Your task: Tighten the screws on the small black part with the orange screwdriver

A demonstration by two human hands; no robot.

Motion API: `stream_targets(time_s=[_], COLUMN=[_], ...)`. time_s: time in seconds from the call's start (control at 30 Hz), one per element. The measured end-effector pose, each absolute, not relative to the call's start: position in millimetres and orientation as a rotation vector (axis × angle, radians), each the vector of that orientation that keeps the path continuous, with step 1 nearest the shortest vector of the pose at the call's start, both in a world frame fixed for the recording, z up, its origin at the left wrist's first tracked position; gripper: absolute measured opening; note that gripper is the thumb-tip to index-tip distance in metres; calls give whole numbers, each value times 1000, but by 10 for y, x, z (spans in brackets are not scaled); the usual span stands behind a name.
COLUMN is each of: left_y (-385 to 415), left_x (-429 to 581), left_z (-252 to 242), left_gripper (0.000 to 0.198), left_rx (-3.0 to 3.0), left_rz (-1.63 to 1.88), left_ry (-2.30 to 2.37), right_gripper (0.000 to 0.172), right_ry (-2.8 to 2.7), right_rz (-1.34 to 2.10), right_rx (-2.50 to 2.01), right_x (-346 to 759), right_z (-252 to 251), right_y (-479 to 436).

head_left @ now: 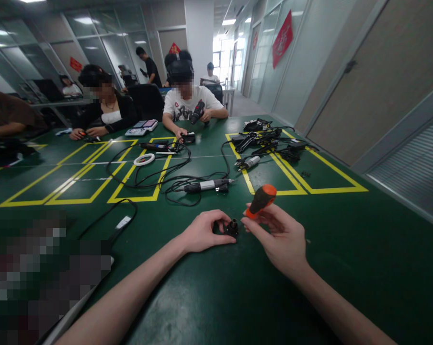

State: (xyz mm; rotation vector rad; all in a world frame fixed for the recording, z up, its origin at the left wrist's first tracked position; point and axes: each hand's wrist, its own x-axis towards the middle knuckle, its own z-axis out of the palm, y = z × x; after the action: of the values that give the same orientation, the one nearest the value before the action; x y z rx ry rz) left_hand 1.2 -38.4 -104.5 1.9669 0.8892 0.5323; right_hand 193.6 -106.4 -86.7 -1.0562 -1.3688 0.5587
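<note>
My left hand (205, 232) rests on the green table, its thumb and fingers closed round a small black part (232, 229) with a short metal collar standing up from it. Just to the right, my right hand (283, 235) grips an orange-and-black screwdriver (262, 200) by the handle. The handle's end tilts up and away to the right. I cannot make out the screwdriver's shaft and tip. Beyond my hands lies a silver-and-black cylindrical power tool (206, 186) with its black cable.
A white ring (143, 159) and black cables lie within yellow tape outlines (133, 199). Another silver tool (249, 163) sits by a heap of black tools (263, 139) at the right. Across the green table (188, 297), a co-worker (193, 100) holds a drill. A blurred device (76, 282) is at left.
</note>
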Motion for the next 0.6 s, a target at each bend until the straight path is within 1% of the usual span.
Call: stream_targets(time_s=[0.17,0.2,0.3,0.33,0.47,0.6], left_y=[-395,-395,-392,-390,-388,-390], left_x=[11,11,10,10,10,10], left_z=[-1045,-1044,-1041,-1041,-1045,-1048], left_gripper=[39,39,38,38,38,38], left_rx=[1971,1972,1975,1975,1976,1980], left_rz=[526,525,525,527,532,528], left_ry=[912,911,899,896,897,910], right_gripper=[10,13,32,34,24,22], right_ry=[-1390,-1386,-1372,-1374,-1392,-1388], right_rz=[528,534,559,566,593,588], right_rx=[-1072,-1070,-1035,-1023,-1019,-1031], right_x=[1941,1944,1950,1950,1947,1943], right_z=[-845,-845,-851,-853,-853,-846], right_y=[-1056,-1058,-1068,-1071,-1077,-1075])
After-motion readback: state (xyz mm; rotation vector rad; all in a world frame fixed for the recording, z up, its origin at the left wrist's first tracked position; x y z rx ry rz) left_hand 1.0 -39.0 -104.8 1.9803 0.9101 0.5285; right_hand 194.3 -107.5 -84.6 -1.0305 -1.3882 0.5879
